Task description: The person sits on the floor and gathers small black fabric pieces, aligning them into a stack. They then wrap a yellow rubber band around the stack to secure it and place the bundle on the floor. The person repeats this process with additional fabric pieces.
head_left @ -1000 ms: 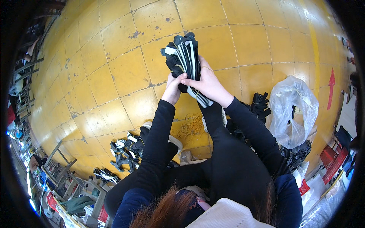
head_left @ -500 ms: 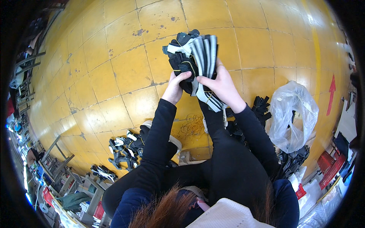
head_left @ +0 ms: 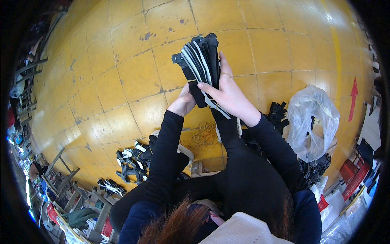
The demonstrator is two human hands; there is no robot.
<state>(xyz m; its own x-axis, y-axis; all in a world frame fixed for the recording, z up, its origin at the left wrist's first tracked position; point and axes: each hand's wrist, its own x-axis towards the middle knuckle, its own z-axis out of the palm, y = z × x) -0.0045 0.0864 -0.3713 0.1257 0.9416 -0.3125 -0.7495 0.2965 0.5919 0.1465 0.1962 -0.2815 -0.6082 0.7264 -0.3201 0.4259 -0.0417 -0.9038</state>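
Observation:
Above the floor in front of me, both my hands hold a thick bundle of black and white fabric strips [head_left: 197, 67]. My right hand [head_left: 233, 93] grips it from the right, thumb across the front and fingers along the far side. A thin yellowish band crosses a finger of that hand. My left hand [head_left: 183, 102] closes on the lower left of the bundle, its fingers partly hidden behind the black strips. Thin yellow bands are visible round parts of the bundle, whose white edges fan out toward the top.
Loose rubber bands [head_left: 206, 133] lie on the yellow tiled floor [head_left: 122, 53] between my feet. Left of my leg is a pile of black and white bundles [head_left: 136, 160]. To the right are black bundles [head_left: 278, 116] and a clear plastic bag [head_left: 312, 126].
The bundle has been turned and pressed together, its separate parts now lying closer. My right hand has shifted slightly left with it, and my left thumb has moved down off the front.

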